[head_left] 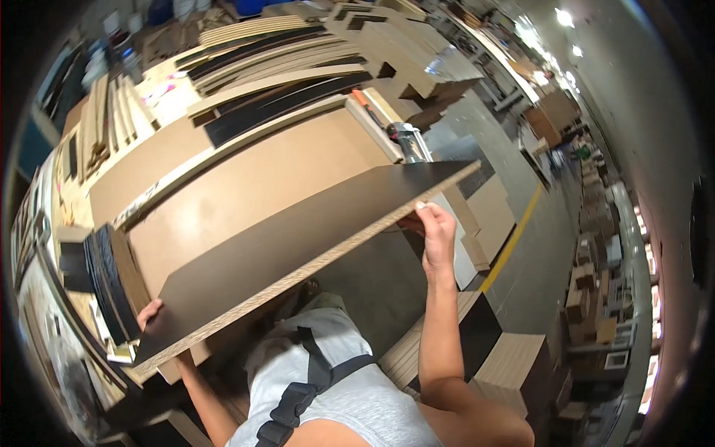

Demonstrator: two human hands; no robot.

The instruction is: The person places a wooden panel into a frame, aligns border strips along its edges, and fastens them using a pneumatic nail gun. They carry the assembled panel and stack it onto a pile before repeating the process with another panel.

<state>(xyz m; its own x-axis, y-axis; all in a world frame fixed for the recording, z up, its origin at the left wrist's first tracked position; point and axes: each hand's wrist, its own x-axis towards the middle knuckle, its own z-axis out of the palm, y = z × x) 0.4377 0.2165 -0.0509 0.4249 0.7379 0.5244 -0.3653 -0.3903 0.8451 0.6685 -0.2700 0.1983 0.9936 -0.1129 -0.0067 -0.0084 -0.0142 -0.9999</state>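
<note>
A long dark-faced chipboard panel (298, 238) is carried level above the broad brown board stack (253, 186), one hand at each end for balance. The right hand (436, 235) clasps its far edge; the left hand (149, 313) grips the near corner.

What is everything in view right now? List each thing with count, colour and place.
Flat black-faced chipboard panel: one, black top with pale raw edge, held tilted across the middle.
Large brown fibreboard sheet: one, brown, on the bench behind the panel.
Stacked long boards: many, tan and black, upper middle.
Upright thin dark sheets: a bundle, dark, left of the panel.
Yellow floor line: one, right of centre.
Brown cardboard boxes: many, along the right wall.
Grey shirt with dark strap: bottom centre.
Left hand: grips the panel's lower left corner.
Right hand: grips the panel's near edge, right of centre.
</note>
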